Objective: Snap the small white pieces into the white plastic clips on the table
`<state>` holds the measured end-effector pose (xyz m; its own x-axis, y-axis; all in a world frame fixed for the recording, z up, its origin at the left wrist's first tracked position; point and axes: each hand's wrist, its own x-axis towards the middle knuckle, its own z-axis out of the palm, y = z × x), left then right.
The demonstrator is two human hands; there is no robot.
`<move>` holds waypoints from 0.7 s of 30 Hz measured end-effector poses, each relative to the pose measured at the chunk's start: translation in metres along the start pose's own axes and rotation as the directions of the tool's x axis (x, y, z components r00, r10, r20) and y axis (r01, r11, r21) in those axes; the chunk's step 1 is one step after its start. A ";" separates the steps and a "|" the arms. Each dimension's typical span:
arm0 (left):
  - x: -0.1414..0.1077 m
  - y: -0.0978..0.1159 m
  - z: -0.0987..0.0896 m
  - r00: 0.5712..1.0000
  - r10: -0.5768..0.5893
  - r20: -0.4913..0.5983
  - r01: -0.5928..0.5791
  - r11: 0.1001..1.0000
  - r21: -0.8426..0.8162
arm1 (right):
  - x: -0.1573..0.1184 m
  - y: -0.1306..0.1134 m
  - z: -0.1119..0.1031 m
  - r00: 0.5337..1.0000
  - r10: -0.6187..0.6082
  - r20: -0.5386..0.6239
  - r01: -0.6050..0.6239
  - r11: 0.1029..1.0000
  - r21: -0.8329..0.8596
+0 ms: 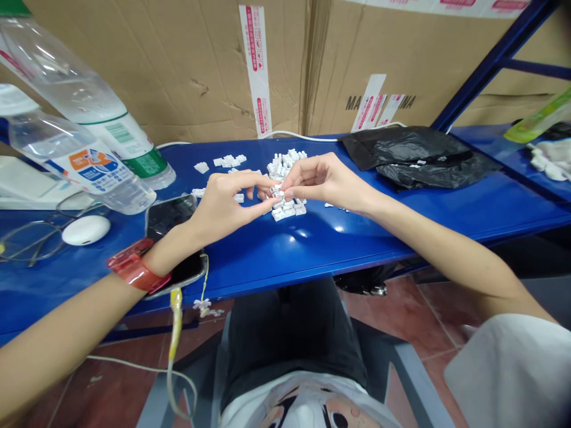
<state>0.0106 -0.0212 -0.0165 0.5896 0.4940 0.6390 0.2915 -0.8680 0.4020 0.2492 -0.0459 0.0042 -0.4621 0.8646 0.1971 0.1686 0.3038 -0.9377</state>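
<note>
My left hand [234,199] and my right hand [314,181] meet over the blue shelf, fingertips pinched on a small white plastic piece [277,191]. Its exact kind is too small to make out. Right behind and below the fingers lies a pile of similar white pieces [289,209], partly covered by my hands. A looser group of white pieces [229,160] is spread to the left, beyond my left hand. A phone [172,217] lies under my left wrist, which wears a red band [136,267].
Two plastic bottles [84,160], eyeglasses [31,241] and a white oval case [86,230] occupy the left. A black plastic bag [414,154] lies right of the pile. Cardboard boxes [178,71] stand behind. A yellow-wrapped cable [175,321] hangs off the front edge.
</note>
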 end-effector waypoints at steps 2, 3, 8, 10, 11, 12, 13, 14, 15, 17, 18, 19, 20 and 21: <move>0.000 0.001 0.000 1.000 0.011 0.014 -0.011 1.000 -0.003 | 0.000 -0.001 0.000 0.999 0.037 -0.006 -0.037 0.999 0.030; 0.000 0.001 0.000 1.000 0.014 0.019 -0.014 1.000 -0.005 | 0.000 -0.001 -0.001 0.999 0.053 -0.009 -0.052 0.998 0.043; 0.001 0.001 0.001 1.000 -0.015 -0.001 0.015 0.999 -0.029 | -0.001 -0.002 -0.004 0.998 0.060 -0.003 -0.060 0.995 0.083; 0.001 0.001 0.002 0.999 -0.034 -0.010 0.033 0.999 -0.042 | -0.001 -0.001 -0.005 0.998 0.058 0.006 -0.058 0.994 0.097; 0.001 0.000 0.002 0.999 -0.044 -0.016 0.043 0.998 -0.048 | -0.001 -0.001 -0.005 0.998 0.063 0.008 -0.063 0.993 0.100; 0.001 0.000 0.002 0.998 -0.052 -0.025 0.051 0.997 -0.053 | -0.001 -0.001 -0.005 0.997 0.071 0.005 -0.072 0.993 0.098; 0.001 0.000 0.002 0.998 -0.058 -0.033 0.056 0.997 -0.056 | -0.001 -0.001 -0.004 0.997 0.082 0.000 -0.082 0.992 0.093; 0.001 0.000 0.002 0.998 -0.060 -0.037 0.058 0.997 -0.057 | 0.000 0.000 -0.004 0.996 0.092 -0.007 -0.091 0.992 0.088; 0.001 0.000 0.002 0.998 -0.059 -0.038 0.057 0.997 -0.057 | 0.000 0.000 -0.004 0.995 0.101 -0.012 -0.100 0.991 0.084; 0.001 0.000 0.002 0.998 -0.054 -0.034 0.052 0.997 -0.049 | 0.000 0.000 -0.003 0.993 0.115 -0.017 -0.113 0.990 0.083; 0.000 0.001 0.002 0.998 -0.053 -0.032 0.052 0.998 -0.044 | 0.000 0.000 -0.003 0.992 0.124 -0.012 -0.123 0.989 0.085; 0.000 0.001 0.002 0.998 -0.053 -0.029 0.052 0.998 -0.039 | 0.000 0.001 -0.003 0.991 0.135 -0.005 -0.134 0.987 0.089; 0.000 0.001 0.002 0.998 -0.055 -0.025 0.054 0.998 -0.036 | 0.000 0.001 -0.003 0.989 0.147 0.002 -0.147 0.985 0.093; 0.000 0.001 0.001 0.998 -0.056 -0.021 0.055 0.998 -0.034 | 0.000 0.001 -0.003 0.987 0.160 0.008 -0.160 0.982 0.098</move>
<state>0.0122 -0.0220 -0.0168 0.5566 0.5429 0.6289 0.2983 -0.8371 0.4587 0.2521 -0.0439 0.0043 -0.4359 0.8990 0.0423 0.1537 0.1207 -0.9807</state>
